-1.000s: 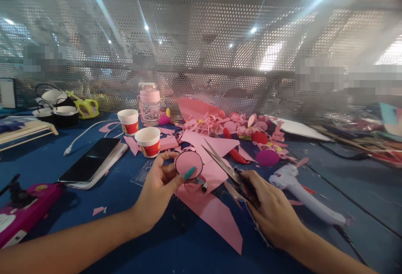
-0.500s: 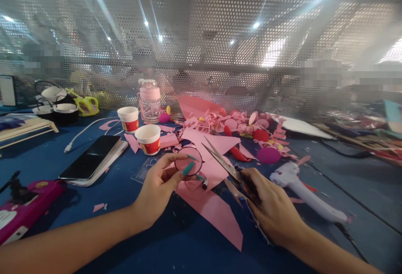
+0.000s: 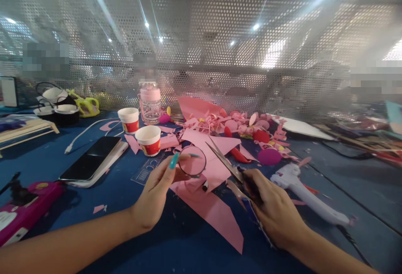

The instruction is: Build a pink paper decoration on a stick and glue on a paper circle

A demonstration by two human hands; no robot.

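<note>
Between the thumb and fingers of my left hand point(image 3: 158, 192) is a small pink paper circle point(image 3: 194, 161) with a dark outline. My right hand point(image 3: 271, 207) grips a pair of scissors point(image 3: 228, 163), whose blades stand slightly apart and point up and left, just right of the circle. Nothing lies between the blades. Under both hands spread cut sheets of pink paper point(image 3: 216, 217). Beside my left hand a clear plastic stencil point(image 3: 146, 169) lies flat, partly hidden by the fingers.
Two paper cup stacks point(image 3: 148, 142) and a pink-lidded bottle point(image 3: 150, 102) stand behind my left hand. A phone point(image 3: 91, 158) and magenta power strip point(image 3: 31, 205) lie left. Paper scraps point(image 3: 232, 123) pile up at the back. A white glue gun point(image 3: 309, 196) rests right.
My left thumb has drawn back to the circle's left edge, and the circle has shifted slightly right. The scissors have stayed nearly in place, blades still apart.
</note>
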